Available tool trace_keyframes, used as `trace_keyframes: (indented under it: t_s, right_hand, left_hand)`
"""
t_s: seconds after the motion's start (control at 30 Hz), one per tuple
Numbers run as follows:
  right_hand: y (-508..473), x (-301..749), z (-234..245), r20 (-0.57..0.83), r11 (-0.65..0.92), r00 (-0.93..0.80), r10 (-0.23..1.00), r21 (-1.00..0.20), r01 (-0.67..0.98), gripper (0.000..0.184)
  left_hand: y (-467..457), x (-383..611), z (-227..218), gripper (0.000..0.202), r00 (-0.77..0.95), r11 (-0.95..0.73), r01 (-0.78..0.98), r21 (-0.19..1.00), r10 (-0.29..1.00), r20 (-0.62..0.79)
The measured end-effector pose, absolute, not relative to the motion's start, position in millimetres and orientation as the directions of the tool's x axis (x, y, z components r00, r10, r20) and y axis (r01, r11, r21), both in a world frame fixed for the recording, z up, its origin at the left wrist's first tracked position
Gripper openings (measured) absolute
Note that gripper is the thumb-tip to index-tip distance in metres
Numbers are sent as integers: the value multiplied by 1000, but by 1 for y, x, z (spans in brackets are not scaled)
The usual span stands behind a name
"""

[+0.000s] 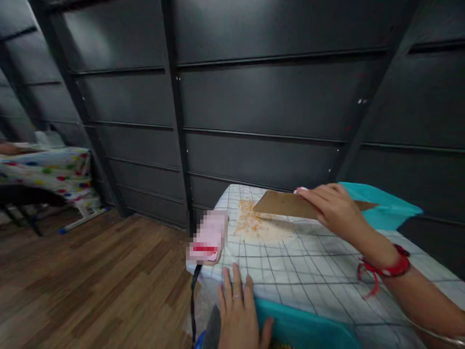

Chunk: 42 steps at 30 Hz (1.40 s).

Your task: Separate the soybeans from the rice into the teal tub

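Nearest the camera, at bottom centre, the left hand (238,312) lies palm down with its fingers stretched out and slightly parted, a ring on one of them; it closes on nothing. Its thumb is over the near-left part of a teal tub (308,317), though whether it presses on the rim I cannot tell. Yellow bits show inside the tub at the bottom edge of the frame.

Right of centre, the right hand (337,211) is closed on a sheet of cardboard (285,203) — fingers over its upper edge, the sheet tilted, its left end beside a scatter of yellow grain (250,215). Pale powder (276,234) spreads just below on the checked cloth (308,271). A red bracelet (397,264) circles the right wrist.

Behind the right hand stands a teal tray (388,208). Left of the grain lies a pink phone (209,237), partly blurred out, with a black strap (193,295) hanging below it. Dark wall panels (261,102) fill the upper frame; at far left — over a wooden floor (145,271) — stands a table with a dotted cloth (47,169).
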State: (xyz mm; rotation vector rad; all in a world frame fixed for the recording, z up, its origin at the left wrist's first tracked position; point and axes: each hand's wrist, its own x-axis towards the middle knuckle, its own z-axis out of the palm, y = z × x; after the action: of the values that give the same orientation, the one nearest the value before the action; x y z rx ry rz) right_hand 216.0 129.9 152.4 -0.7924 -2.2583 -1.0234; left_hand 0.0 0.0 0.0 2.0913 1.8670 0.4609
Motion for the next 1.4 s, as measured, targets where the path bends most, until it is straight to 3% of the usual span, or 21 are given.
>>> trace_keyframes:
  t_s: [0.13,0.23,0.43,0.97,1.4]
  right_hand:
    - [154,203,136,730,487,-617,294,440,754,39]
    - [169,183,118,760,478,-587,277,421,771,41]
    - [174,164,96,783,494,-578,232,417,763,41]
    - [155,193,98,814,509,-553,176,406,759,41]
    - [155,196,101,795,522,-570,209,402,752,40]
  left_hand:
    - [-4,-4,-12,61,22,-91,928,360,981,192]
    - [3,-19,-18,61,3,-79,943,323,973,230]
    - [12,-36,-10,66,15,-56,965,257,987,159]
    - [-6,-12,26,64,83,-84,972,219,996,11]
    - [0,-9,10,66,70,-78,980,183,996,53]
